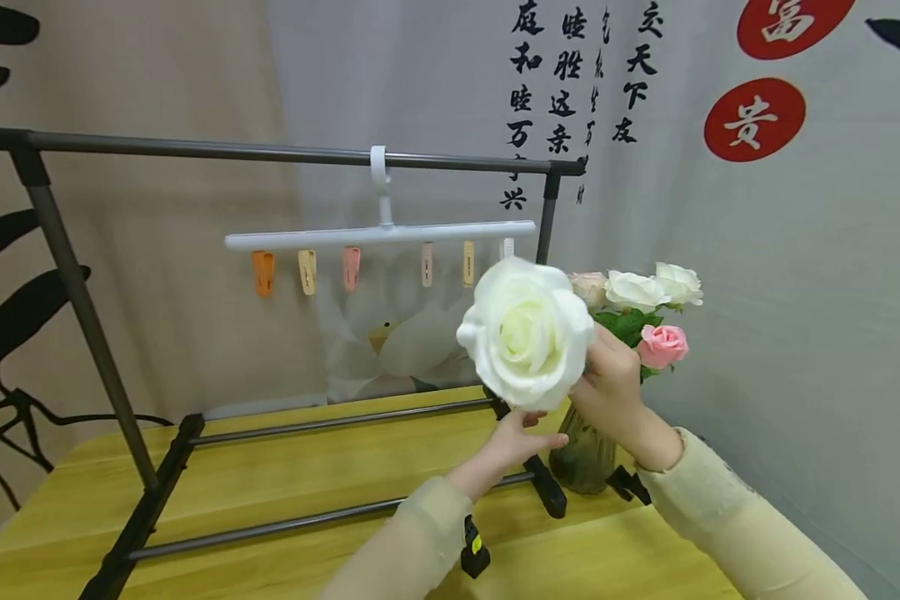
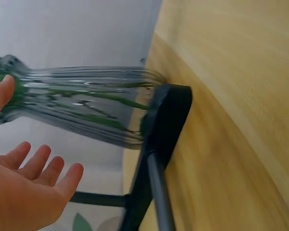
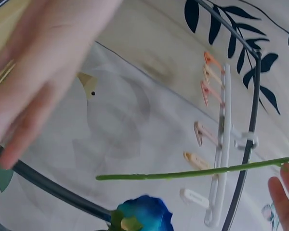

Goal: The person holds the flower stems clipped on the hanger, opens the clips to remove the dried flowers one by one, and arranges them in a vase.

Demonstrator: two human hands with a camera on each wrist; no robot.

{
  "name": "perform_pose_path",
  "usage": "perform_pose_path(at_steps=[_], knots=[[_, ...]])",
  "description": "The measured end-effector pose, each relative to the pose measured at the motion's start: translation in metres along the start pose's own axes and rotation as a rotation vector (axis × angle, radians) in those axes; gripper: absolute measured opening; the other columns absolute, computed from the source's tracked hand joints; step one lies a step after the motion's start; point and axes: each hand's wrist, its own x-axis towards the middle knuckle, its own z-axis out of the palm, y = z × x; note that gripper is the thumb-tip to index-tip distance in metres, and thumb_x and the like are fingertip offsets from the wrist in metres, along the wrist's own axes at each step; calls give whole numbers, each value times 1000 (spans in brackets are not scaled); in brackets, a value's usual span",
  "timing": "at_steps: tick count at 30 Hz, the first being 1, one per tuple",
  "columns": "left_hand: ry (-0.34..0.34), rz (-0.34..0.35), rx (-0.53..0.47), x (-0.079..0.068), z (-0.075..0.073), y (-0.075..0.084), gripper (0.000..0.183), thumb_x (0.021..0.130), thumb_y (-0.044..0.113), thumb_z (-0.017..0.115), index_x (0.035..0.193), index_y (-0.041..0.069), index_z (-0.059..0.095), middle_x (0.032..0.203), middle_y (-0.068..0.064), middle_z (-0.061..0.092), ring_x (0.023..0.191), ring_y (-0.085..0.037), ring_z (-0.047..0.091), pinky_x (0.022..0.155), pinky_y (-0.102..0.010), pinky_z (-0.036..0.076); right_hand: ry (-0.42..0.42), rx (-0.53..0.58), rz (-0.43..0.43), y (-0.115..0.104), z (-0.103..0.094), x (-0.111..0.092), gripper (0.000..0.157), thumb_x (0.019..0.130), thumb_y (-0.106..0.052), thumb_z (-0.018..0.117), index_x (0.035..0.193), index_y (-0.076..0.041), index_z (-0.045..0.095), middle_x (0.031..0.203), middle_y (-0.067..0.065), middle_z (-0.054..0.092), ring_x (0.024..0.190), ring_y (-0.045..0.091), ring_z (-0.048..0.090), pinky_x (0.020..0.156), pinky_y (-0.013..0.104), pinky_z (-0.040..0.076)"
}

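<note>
A white rose (image 1: 527,333) faces the head camera, held up by my right hand (image 1: 611,379), whose fingers pinch it behind the bloom. In the right wrist view its green stem (image 3: 192,172) runs out from the fingers of that hand at the right edge; the bloom is out of that view. Just below the flower, my left hand (image 1: 512,448) has its fingers stretched out and holds nothing; it also appears palm up in the left wrist view. Behind the hands stands a ribbed glass vase (image 2: 86,103) with white and pink roses (image 1: 663,346).
A black rack (image 1: 195,148) stands on the wooden table (image 1: 307,475). From its top bar hangs a white hanger (image 1: 382,236) with several clips (image 1: 263,273). A blue rose (image 3: 147,214) shows at the bottom of the right wrist view. A printed curtain (image 1: 435,75) hangs behind.
</note>
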Motion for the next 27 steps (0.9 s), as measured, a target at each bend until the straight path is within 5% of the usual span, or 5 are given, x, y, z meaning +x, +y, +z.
perform_pose_path(at_steps=[1, 5, 11, 20, 27], knots=[[43, -24, 112, -1, 4, 1, 67, 86, 24, 76, 144, 17, 44, 140, 0, 48, 129, -25, 44, 99, -43, 43, 1, -17, 28, 1, -2, -1, 37, 98, -29, 59, 83, 5, 64, 77, 16, 63, 65, 24, 56, 66, 27, 45], [61, -96, 195, 4, 21, -5, 74, 85, 31, 77, 147, 15, 40, 144, -7, 45, 133, -34, 39, 101, -52, 40, 18, -36, 115, 5, -9, -2, 36, 98, -27, 57, 82, 4, 63, 73, 15, 61, 64, 21, 50, 65, 28, 41], [31, -29, 273, 19, 40, -11, 77, 84, 37, 77, 148, 17, 39, 145, -4, 44, 133, -31, 41, 101, -48, 41, 36, -72, 142, 8, -19, -1, 33, 96, -24, 56, 83, 4, 65, 75, 16, 65, 69, 18, 57, 70, 21, 42], [30, 18, 419, 43, 45, -13, 83, 84, 46, 74, 151, 18, 33, 150, -2, 39, 133, -23, 41, 103, -44, 40, 41, 17, 170, 10, -30, 8, 38, 96, -28, 64, 88, 9, 69, 74, 15, 66, 72, 4, 63, 69, 15, 50], [44, 25, 382, 50, 53, -21, 87, 81, 47, 77, 149, 15, 33, 143, -1, 45, 127, -21, 48, 101, -42, 42, 39, 96, 221, 10, -37, 0, 29, 94, -15, 66, 86, 13, 67, 80, 16, 68, 78, 3, 65, 70, 17, 52]])
